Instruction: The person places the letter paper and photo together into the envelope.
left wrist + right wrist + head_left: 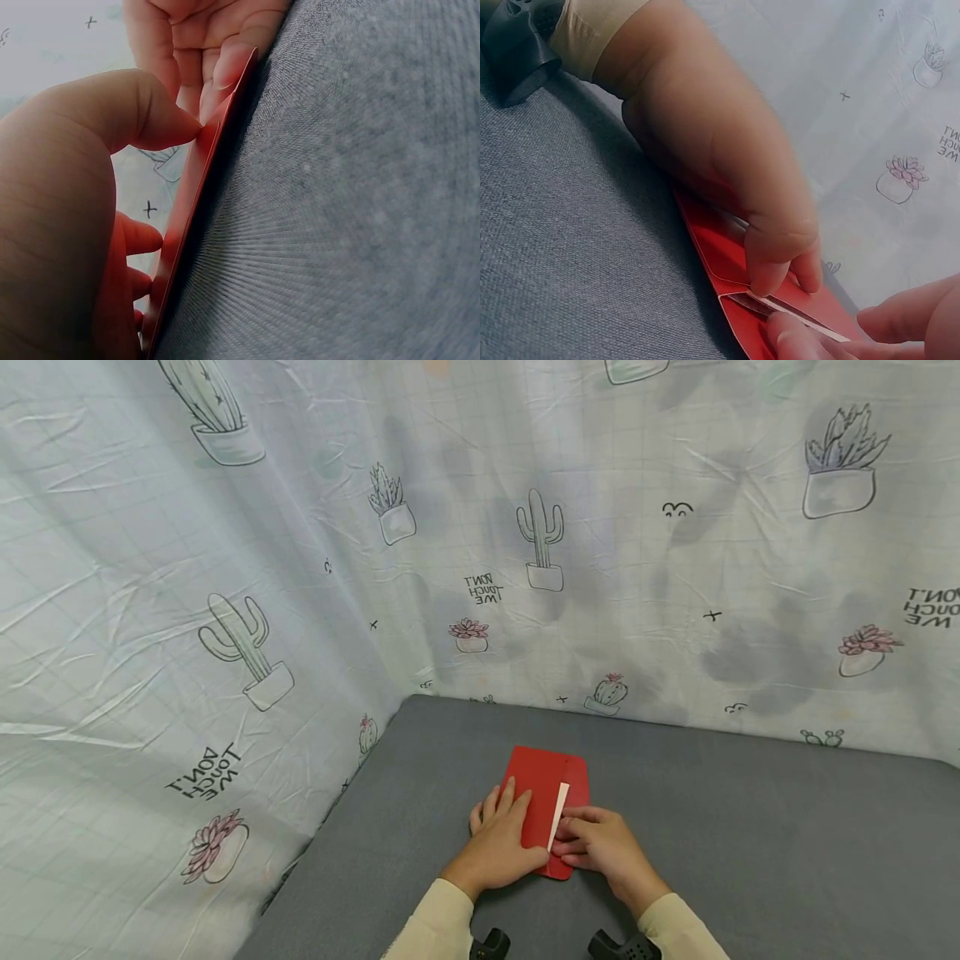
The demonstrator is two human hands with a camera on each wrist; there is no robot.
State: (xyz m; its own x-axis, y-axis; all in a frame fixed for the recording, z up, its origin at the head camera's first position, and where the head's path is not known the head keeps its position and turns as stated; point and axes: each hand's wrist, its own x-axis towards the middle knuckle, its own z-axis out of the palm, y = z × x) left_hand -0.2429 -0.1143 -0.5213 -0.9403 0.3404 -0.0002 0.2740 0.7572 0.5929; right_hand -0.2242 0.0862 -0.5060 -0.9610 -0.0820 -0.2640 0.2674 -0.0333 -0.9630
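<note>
A red envelope lies on the grey table, its flap folded out to the right. From its opening a white strip of paper sticks out. My left hand rests on the envelope's left part with fingers spread, and its thumb presses near the opening's lower end. At the opening's right side, my right hand pinches the paper's edge with bent fingers. In the right wrist view, the right fingers meet the white strip beside the dark slit. Most of the paper is hidden inside the envelope.
The grey cloth-covered table extends to both sides. A pale curtain printed with cacti and lettering hangs behind and along the left. Dark wrist devices sit below both sleeves.
</note>
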